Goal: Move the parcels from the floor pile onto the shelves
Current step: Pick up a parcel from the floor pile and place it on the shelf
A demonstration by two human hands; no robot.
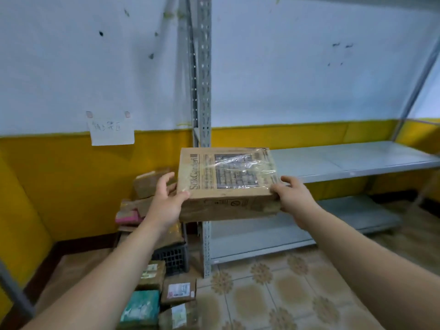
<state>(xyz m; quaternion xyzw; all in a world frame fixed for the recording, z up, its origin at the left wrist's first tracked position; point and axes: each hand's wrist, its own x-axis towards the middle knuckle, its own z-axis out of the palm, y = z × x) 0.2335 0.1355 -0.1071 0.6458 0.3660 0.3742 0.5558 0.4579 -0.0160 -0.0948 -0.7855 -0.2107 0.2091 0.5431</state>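
A flat brown cardboard parcel (226, 184) with a printed label under clear tape hangs in the air at the left end of the grey metal shelf (345, 163). My left hand (166, 201) grips its left edge, thumb on top. Its right front corner is held by my right hand (295, 198), thumb on top as well. The parcel lies roughly level, about at the height of the middle shelf board. The floor pile (154, 294) of parcels lies below my left arm.
A grey slotted upright post (204, 91) stands just behind the parcel. A lower shelf board (297, 229) sits near the tiled floor. A black crate (171, 256) with boxes stacked above it stands against the yellow wall. A paper note (110, 129) is taped to the wall.
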